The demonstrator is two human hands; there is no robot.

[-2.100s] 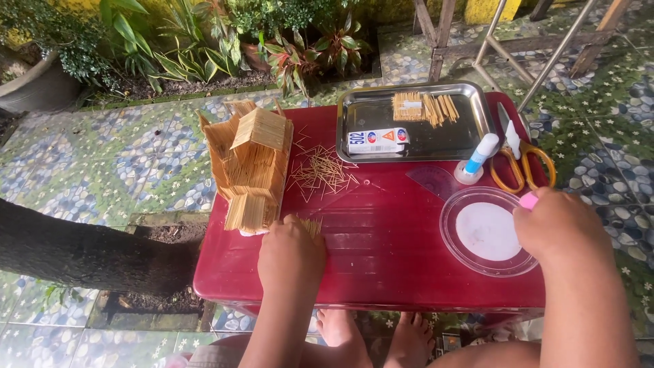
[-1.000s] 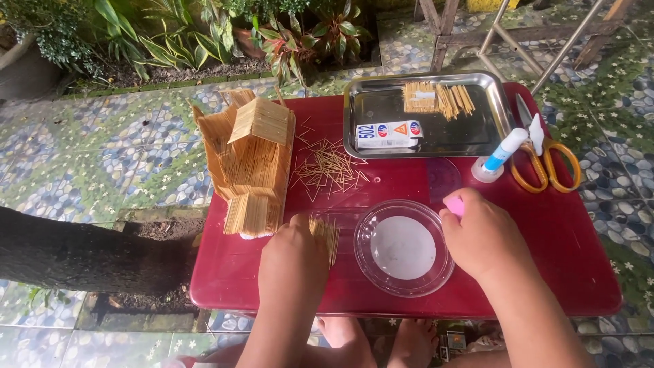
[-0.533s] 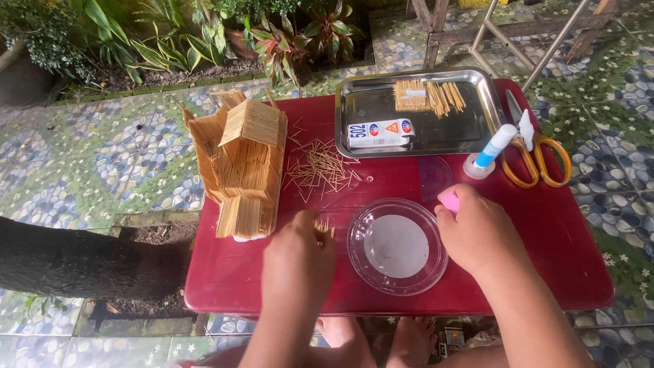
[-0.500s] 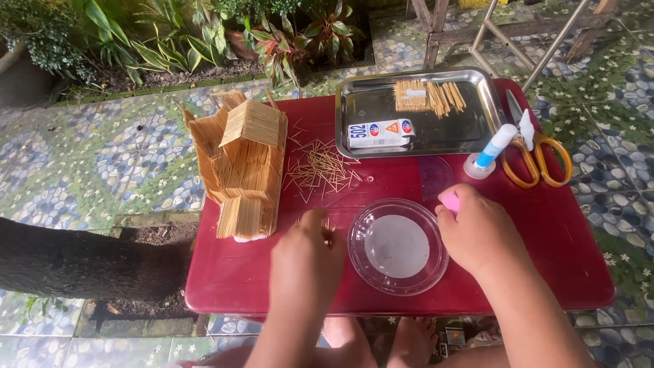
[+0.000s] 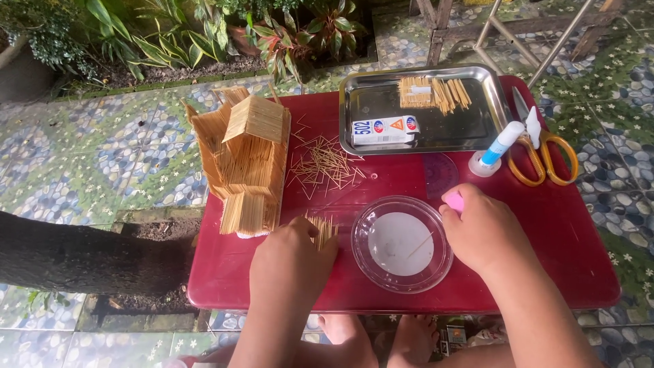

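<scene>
My left hand point(image 5: 291, 264) rests on the red table point(image 5: 558, 238), fingers pressed on a small flat panel of toothpicks point(image 5: 323, 228) laid side by side. My right hand point(image 5: 485, 230) sits by the right rim of a clear shallow dish point(image 5: 402, 244) with white glue in it, closed on a small pink object point(image 5: 454, 201). One thin stick lies in the dish. A toothpick house model point(image 5: 246, 160) stands left of the panel. Loose toothpicks point(image 5: 325, 165) lie scattered behind it.
A metal tray point(image 5: 422, 109) at the back holds a small box point(image 5: 385, 129) and a bundle of sticks point(image 5: 434, 92). A glue bottle point(image 5: 496, 150) and yellow-handled scissors point(image 5: 541, 150) lie at the right. A dark trunk point(image 5: 82, 259) lies left; plants behind.
The dish went from the table's right side to the middle front with my right hand. My left hand stayed on the toothpick panel. The camera view shifted slightly.
</scene>
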